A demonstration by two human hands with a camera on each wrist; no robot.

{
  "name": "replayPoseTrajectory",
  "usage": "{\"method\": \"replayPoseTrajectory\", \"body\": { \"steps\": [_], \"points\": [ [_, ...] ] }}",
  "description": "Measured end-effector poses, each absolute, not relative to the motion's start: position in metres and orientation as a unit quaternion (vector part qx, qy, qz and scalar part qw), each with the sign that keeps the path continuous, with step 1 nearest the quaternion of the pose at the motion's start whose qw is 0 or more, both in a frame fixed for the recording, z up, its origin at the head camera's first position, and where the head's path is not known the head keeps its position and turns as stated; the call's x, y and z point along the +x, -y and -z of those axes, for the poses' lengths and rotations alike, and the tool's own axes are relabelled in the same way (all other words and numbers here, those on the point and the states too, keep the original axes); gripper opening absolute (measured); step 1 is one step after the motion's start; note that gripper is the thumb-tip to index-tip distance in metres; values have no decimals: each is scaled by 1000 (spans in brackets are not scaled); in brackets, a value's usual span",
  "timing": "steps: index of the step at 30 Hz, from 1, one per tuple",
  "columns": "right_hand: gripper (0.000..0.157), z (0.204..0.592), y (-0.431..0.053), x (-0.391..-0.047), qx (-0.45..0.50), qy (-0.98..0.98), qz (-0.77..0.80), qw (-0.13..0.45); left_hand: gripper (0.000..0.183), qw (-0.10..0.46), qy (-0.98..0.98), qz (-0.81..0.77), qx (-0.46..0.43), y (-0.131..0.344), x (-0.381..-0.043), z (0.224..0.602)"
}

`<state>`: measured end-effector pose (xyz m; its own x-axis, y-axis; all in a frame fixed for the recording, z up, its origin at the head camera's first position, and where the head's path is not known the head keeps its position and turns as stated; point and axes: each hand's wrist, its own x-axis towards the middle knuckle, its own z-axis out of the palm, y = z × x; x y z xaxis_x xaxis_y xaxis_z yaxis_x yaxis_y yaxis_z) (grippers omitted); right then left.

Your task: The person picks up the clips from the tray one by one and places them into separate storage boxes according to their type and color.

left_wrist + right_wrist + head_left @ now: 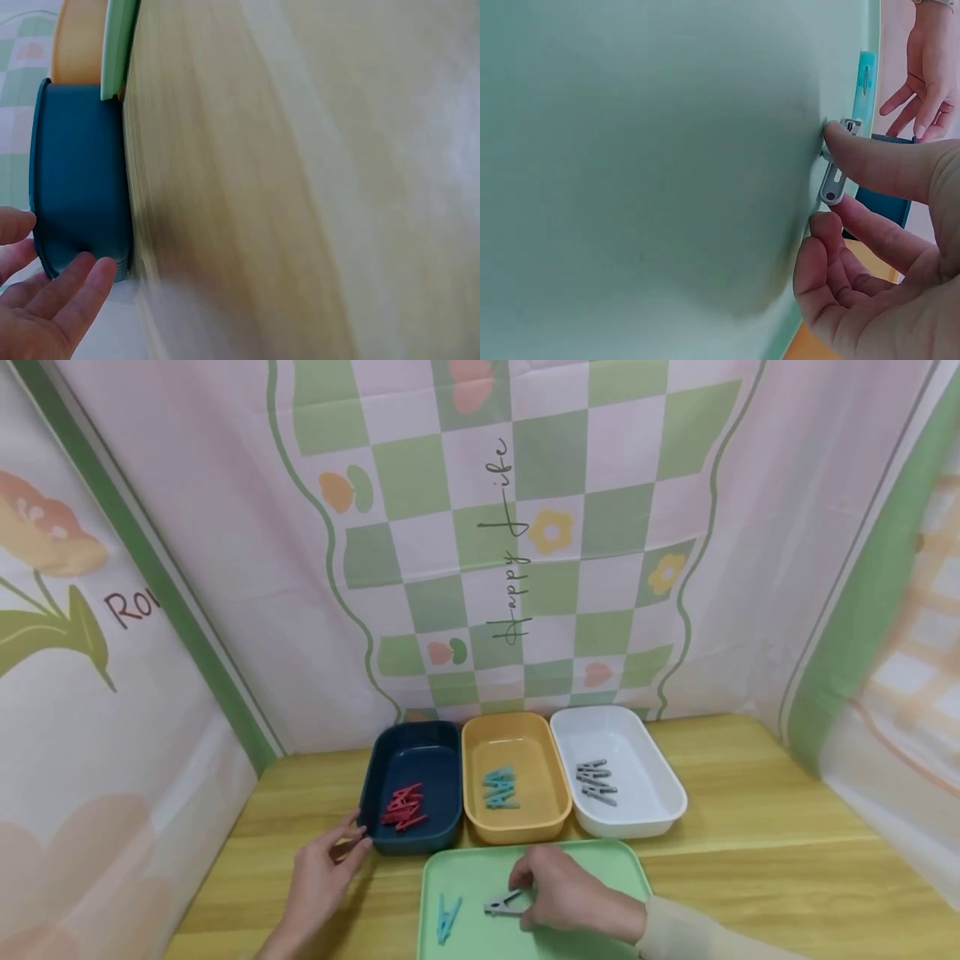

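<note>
My right hand (pixel 558 893) pinches a grey clothespin (pixel 501 906) between thumb and index finger, low over the green tray (pixel 474 872). In the right wrist view the thumb lies at one end of the grey clothespin (pixel 835 180) and the index finger at the other. A turquoise clothespin (pixel 447 918) lies on the tray's left part. My left hand (pixel 322 868) touches the near left corner of the dark blue bin (pixel 450 835), its fingers spread along the rim and outer wall in the left wrist view. Red clothespins (pixel 405 807) lie inside that bin.
Beside the blue bin stand a yellow bin (pixel 536 752) with turquoise clothespins (pixel 499 787) and a white bin (pixel 637 777) with grey clothespins (pixel 597 782). All three are lined up behind the tray on a wooden table (pixel 765 827). Patterned cloth (pixel 547 593) hangs around the table.
</note>
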<state>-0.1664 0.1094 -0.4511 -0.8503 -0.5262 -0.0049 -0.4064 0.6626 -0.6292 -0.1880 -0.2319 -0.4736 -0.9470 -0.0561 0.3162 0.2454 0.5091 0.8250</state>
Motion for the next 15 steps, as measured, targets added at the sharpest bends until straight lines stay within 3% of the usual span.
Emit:
{"method": "replayPoseTrajectory", "body": {
  "steps": [15],
  "points": [
    [35,459,-120,-166,-262,-878,394,79,17,168,855,486,-67,233,-189,475]
  ]
}}
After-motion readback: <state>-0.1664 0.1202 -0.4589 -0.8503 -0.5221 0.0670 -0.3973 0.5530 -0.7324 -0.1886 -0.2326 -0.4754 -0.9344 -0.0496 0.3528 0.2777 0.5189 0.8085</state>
